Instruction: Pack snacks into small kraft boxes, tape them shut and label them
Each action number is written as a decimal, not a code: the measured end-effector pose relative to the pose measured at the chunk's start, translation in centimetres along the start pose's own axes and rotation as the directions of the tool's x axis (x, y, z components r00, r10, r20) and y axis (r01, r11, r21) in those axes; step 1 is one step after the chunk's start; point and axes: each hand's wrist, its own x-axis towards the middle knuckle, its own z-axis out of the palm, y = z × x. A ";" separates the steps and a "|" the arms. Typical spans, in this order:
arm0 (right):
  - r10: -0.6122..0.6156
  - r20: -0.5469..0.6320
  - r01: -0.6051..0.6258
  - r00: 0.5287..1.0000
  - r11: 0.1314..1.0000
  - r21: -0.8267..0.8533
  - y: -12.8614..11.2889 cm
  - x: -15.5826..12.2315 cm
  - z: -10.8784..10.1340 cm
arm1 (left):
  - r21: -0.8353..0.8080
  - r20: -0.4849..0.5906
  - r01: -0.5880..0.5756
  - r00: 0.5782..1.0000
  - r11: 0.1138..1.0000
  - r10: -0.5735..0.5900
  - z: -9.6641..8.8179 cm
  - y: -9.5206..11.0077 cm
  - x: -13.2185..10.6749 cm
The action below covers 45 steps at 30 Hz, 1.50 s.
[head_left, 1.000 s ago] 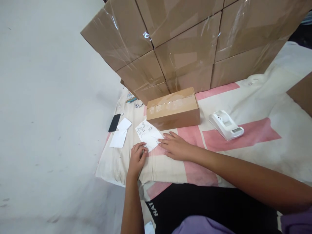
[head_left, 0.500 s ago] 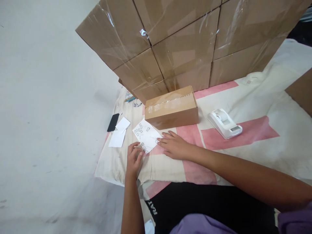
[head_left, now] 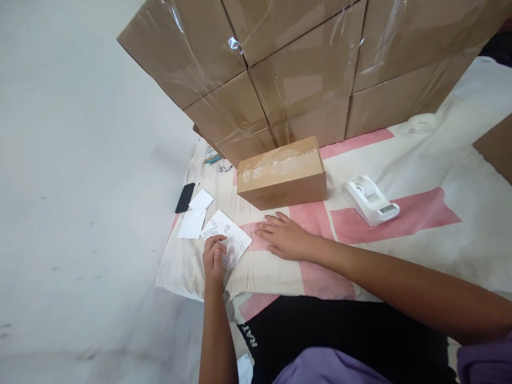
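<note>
A white sticker sheet (head_left: pixel 231 237) with small printed labels lies on the pink and cream cloth (head_left: pixel 400 250). My left hand (head_left: pixel 213 261) pinches its near edge, fingers closed on the paper. My right hand (head_left: pixel 283 236) rests flat on the cloth just right of the sheet, fingers stretched out, no longer on the paper. A small taped cardboard box (head_left: pixel 281 173) sits right behind my hands.
Blank white cards (head_left: pixel 195 214) and a black phone (head_left: pixel 184 197) lie to the left of the sheet. A white label printer (head_left: pixel 369 199) stands to the right of the box. A wall of wrapped cardboard cartons (head_left: pixel 304 74) rises behind. Grey floor (head_left: pixel 80 186) spreads on the left.
My left hand took hold of the sticker sheet and pulled it left and toward me, out from under my right fingertips. My right hand stayed in place.
</note>
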 end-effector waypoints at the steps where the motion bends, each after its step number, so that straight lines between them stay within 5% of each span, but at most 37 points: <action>1: -0.022 -0.003 0.022 1.000 1.000 0.003 -0.1 0.1 0.1 | 0.012 -0.041 0.009 0.999 1.000 -0.008 -0.1 0.1 -0.2; 5: -0.154 0.007 0.154 0.988 0.988 0.025 -1.0 0.8 1.3 | 0.070 -0.086 0.069 0.994 0.995 -0.063 -1.0 0.9 -2.3; 9: -0.214 0.057 0.213 0.975 0.977 0.020 -2.1 1.6 2.8 | 0.174 0.074 0.116 0.989 0.978 -0.130 -2.0 1.7 -4.7; 13: -0.141 -0.016 0.140 0.990 0.988 -0.060 -2.5 1.6 2.9 | 0.217 0.217 0.082 0.967 0.973 -0.130 -2.0 2.0 -4.7; 22: 0.048 -0.072 -0.062 0.996 0.978 -0.197 -0.8 1.4 1.0 | 0.218 0.248 0.034 0.964 0.975 -0.090 1.1 4.2 -1.6; 30: 0.096 -0.059 -0.105 0.994 0.976 -0.192 -1.0 1.6 1.6 | 0.149 0.305 0.006 0.951 0.989 -0.051 0.8 4.2 -1.7; 39: 0.084 -0.100 -0.098 0.991 0.983 -0.152 -0.5 1.5 1.6 | -0.024 0.230 0.138 0.965 0.990 -0.129 0.3 4.4 -1.6; 45: -0.010 -0.165 -0.002 0.986 0.997 -0.077 -1.0 1.4 0.3 | -0.087 0.054 0.254 0.967 0.963 -0.250 1.5 4.9 -1.8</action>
